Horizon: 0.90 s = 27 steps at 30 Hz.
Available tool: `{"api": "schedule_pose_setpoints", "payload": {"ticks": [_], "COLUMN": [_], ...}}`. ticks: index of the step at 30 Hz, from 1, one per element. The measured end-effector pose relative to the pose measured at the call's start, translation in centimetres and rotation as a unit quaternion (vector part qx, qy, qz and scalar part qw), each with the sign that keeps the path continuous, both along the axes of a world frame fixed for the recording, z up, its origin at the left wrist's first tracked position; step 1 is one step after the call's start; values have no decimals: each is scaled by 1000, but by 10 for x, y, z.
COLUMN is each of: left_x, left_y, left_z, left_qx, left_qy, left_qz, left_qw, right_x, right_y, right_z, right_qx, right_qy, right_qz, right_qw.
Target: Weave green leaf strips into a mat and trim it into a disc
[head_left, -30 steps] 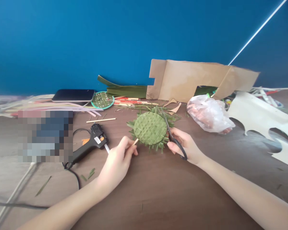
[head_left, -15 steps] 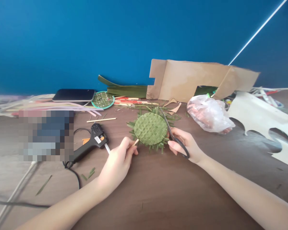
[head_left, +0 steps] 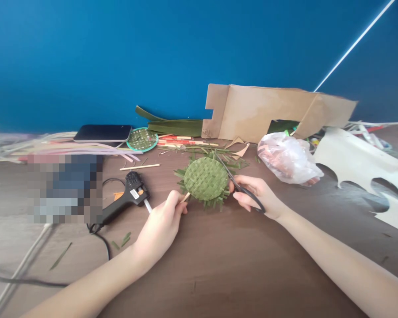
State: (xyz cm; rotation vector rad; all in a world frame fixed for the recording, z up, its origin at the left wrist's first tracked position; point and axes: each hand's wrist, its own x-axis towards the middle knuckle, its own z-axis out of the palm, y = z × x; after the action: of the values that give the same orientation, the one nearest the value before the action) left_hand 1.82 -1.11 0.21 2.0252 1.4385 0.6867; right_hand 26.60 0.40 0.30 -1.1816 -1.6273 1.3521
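A round fan woven from green leaf strips (head_left: 206, 179) is held just above the brown table, with loose strip ends sticking out around its rim. My left hand (head_left: 164, 221) pinches the thin wooden stick (head_left: 186, 197) that serves as its handle, at the lower left. In my right hand (head_left: 257, 196) is a pair of dark scissors (head_left: 248, 194), its blades lying along the right and upper right rim among the strip ends. My fingers partly hide the scissor handles.
To the left lies a black glue gun (head_left: 131, 194) with its cord. Behind are a phone (head_left: 102, 132), a smaller woven disc with a teal rim (head_left: 142, 139), long leaves (head_left: 175, 127) and cardboard (head_left: 262, 108). A plastic bag (head_left: 288, 158) and white cut sheets (head_left: 354, 154) lie right.
The scissor blades have shifted slightly left along the upper right rim, and their handles have tilted a little. The fan and my left hand have barely moved.
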Motion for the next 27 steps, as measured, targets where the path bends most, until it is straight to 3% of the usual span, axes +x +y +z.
{"api": "schedule_pose_setpoints", "payload": {"ticks": [21, 27], "left_x": [-1, -1], "left_y": [1, 1], "left_z": [-4, -3], "left_qx": [27, 48], "left_qy": [6, 10], "left_qz": [-12, -26], "left_qw": [1000, 998], "right_x": [0, 3], "right_y": [2, 2], "right_z": [4, 2], "right_qx": [13, 4], "right_qy": [-45, 8], "right_qz": [-13, 24], "right_qw": [999, 1000]}}
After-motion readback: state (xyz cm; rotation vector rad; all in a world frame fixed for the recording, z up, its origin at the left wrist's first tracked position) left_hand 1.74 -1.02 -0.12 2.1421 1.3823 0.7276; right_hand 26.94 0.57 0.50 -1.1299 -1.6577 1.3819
